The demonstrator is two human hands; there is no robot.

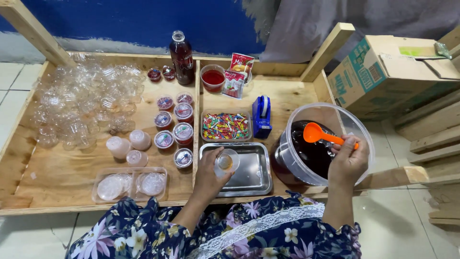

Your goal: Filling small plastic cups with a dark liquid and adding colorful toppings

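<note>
My left hand (208,176) holds a small clear plastic cup (226,162) with a little amber liquid, above a steel tray (254,168). My right hand (348,160) grips the handle of an orange spoon (316,133), its bowl raised over a big clear bucket (294,165) of dark liquid. Filled, lidded small cups (178,125) stand in rows to the left of the tray.
A pile of empty clear cups (84,103) fills the far left. Lids (129,183) lie in a clear tray. A dark bottle (182,57), a red cup (212,77), sachets (238,74), a dish of coloured picks (225,126), a blue tape dispenser (262,116) and a cardboard box (388,76) surround them.
</note>
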